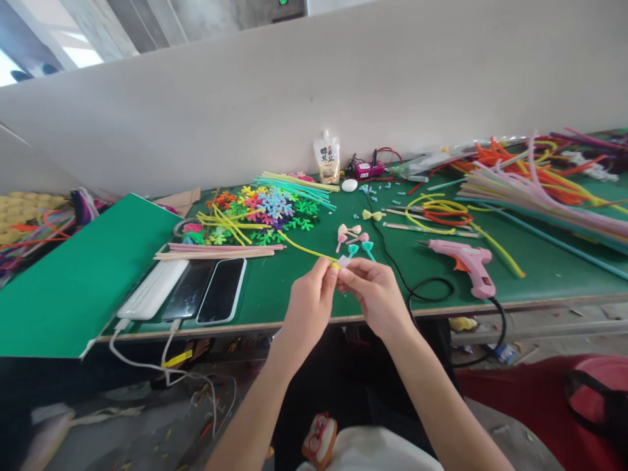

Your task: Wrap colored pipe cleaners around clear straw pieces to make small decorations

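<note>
Near the table's front edge, my left hand [314,288] pinches one end of a yellow fuzzy stem [307,249], which stretches away to the upper left. My right hand [371,288] meets it from the other side, its fingers closed on the same yellow end. A small whitish piece [344,261] shows between the fingertips; what it is cannot be made out. Just beyond my hands lie small pink, cream and teal bow-like pieces [353,250]. A yellow bow [373,214] rests farther back.
A pink glue gun [466,261] with a black cord lies right. Colourful snowflake shapes [275,206] are heaped back left, above phones [222,291] and a white power bank [153,289]. Stem bundles [544,203] cover the right. A pouch [327,159] stands by the partition.
</note>
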Motion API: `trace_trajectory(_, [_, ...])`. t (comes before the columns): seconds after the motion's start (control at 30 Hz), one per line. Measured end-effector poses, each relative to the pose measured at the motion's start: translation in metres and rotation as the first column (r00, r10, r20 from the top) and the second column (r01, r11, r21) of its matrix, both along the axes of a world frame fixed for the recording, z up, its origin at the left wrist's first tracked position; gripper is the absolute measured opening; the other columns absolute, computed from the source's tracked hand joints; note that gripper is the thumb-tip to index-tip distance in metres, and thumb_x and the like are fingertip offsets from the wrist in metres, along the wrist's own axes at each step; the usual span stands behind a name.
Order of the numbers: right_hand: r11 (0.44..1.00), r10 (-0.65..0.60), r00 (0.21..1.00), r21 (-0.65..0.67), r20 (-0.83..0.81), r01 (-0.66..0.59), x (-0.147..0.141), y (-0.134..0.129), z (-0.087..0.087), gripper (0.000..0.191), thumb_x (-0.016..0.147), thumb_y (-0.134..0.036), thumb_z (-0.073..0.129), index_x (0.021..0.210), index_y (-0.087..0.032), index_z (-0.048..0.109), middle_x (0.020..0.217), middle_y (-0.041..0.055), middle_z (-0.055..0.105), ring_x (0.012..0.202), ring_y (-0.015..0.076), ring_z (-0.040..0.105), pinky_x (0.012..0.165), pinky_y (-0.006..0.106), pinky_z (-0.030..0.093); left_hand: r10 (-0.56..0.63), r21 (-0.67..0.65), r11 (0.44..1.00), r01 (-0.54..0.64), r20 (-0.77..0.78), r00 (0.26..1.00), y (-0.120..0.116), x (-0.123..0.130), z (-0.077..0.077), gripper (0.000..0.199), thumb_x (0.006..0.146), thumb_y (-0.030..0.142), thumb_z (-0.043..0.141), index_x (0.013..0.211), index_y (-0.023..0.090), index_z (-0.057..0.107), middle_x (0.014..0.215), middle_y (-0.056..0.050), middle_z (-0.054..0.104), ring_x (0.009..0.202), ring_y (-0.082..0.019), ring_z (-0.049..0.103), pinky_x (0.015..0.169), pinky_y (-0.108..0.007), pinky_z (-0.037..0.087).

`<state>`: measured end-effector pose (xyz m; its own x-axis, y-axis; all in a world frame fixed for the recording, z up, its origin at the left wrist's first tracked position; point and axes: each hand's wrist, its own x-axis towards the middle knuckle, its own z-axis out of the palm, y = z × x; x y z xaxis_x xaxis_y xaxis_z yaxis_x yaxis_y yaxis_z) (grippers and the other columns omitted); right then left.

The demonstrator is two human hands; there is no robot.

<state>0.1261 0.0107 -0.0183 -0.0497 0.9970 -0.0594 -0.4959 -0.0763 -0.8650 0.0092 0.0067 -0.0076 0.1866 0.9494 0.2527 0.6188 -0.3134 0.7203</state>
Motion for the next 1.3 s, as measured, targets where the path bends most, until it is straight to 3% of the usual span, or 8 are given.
trace_trajectory(0.13, [0.999,0.011,0.997,0.046,0.074,-0.014,0.003,0.004,0.004,0.021,0.052,-0.028,0.079,0.064,-0.014,0.067,0.056,-0.0007,0.062,0.052,0.0092,0.053,0.055,0.024,0.044,-0.081,-0.041,0.996,0.081,-0.008,0.997,0.001,-0.001,0.004,0.025,0.092,0.032,0.027,0.09,0.019,0.047,0.064,0.0,0.057,0.056,-0.012,0.054,0.054,-0.02,0.035])
trace_trajectory(0.33, [0.994,0.003,0.985,0.106,0.172,-0.022,0.008,0.008,0.01,0.024,0.051,-0.028,0.079,0.06,-0.013,0.062,0.051,-0.0017,0.06,0.048,0.0089,0.053,0.052,0.023,0.044,-0.08,-0.006,0.997,0.08,-0.051,0.995,0.003,-0.004,0.007,0.029,0.092,0.034,0.026,0.076,0.018,0.044,0.058,0.002,0.052,0.051,-0.011,0.049,0.052,-0.02,0.033])
trace_trajectory(0.57, [0.988,0.094,0.972,0.101,0.215,-0.117,0.01,0.007,0.015,0.027,0.055,-0.029,0.077,0.068,-0.014,0.059,0.057,-0.0016,0.062,0.054,0.0102,0.057,0.057,0.025,0.047,-0.045,0.056,0.998,0.041,0.076,0.996,0.003,-0.005,0.008,0.031,0.092,0.033,0.03,0.066,0.018,0.04,0.052,0.004,0.042,0.047,-0.008,0.04,0.049,-0.018,0.03])
trace_trajectory(0.77, [0.973,0.134,0.866,0.1,0.481,-0.206,0.012,0.004,0.018,0.016,0.067,-0.025,0.066,0.069,-0.014,0.055,0.058,-0.0033,0.054,0.054,0.0082,0.05,0.055,0.022,0.041,0.015,0.109,0.994,-0.019,0.036,0.999,0.002,-0.004,0.003,0.029,0.091,0.031,0.031,0.066,0.018,0.04,0.05,0.005,0.039,0.044,-0.008,0.035,0.048,-0.019,0.026])
trace_trajectory(0.87, [0.959,0.08,0.771,0.163,0.632,-0.233,0.013,0.004,0.018,0.015,0.077,-0.024,0.054,0.065,-0.015,0.05,0.054,-0.0045,0.047,0.051,0.0069,0.042,0.05,0.021,0.034,0.007,0.118,0.993,-0.009,0.022,1.0,0.002,-0.005,0.003,0.029,0.091,0.031,0.031,0.065,0.019,0.038,0.051,0.005,0.038,0.045,-0.008,0.034,0.048,-0.019,0.026])
trace_trajectory(1.03, [0.914,0.009,0.685,0.272,0.729,-0.302,0.013,0.003,0.015,0.022,0.083,-0.026,0.046,0.063,-0.016,0.044,0.057,-0.0039,0.046,0.052,0.007,0.04,0.05,0.019,0.031,-0.006,0.081,0.997,0.002,0.052,0.999,0.002,-0.005,0.005,0.031,0.091,0.032,0.031,0.063,0.019,0.036,0.05,0.005,0.037,0.045,-0.008,0.035,0.048,-0.019,0.026])
trace_trajectory(1.13, [0.88,-0.127,0.62,0.377,0.775,-0.29,0.012,0.003,0.013,0.02,0.083,-0.021,0.046,0.064,-0.017,0.042,0.057,-0.0045,0.044,0.051,0.0063,0.036,0.049,0.018,0.029,0.009,0.022,1.0,-0.012,0.097,0.995,0.002,-0.005,0.005,0.033,0.091,0.034,0.03,0.062,0.019,0.036,0.049,0.005,0.037,0.045,-0.008,0.035,0.048,-0.02,0.026])
trace_trajectory(1.3, [0.778,-0.374,0.541,0.573,0.753,-0.259,0.009,0.002,0.006,0.017,0.083,-0.014,0.046,0.067,-0.017,0.044,0.057,-0.004,0.044,0.05,0.0064,0.037,0.049,0.017,0.03,0.037,-0.024,0.999,-0.034,0.141,0.989,0.003,-0.003,0.003,0.033,0.091,0.037,0.029,0.064,0.019,0.037,0.049,0.005,0.037,0.045,-0.009,0.036,0.048,-0.02,0.026])
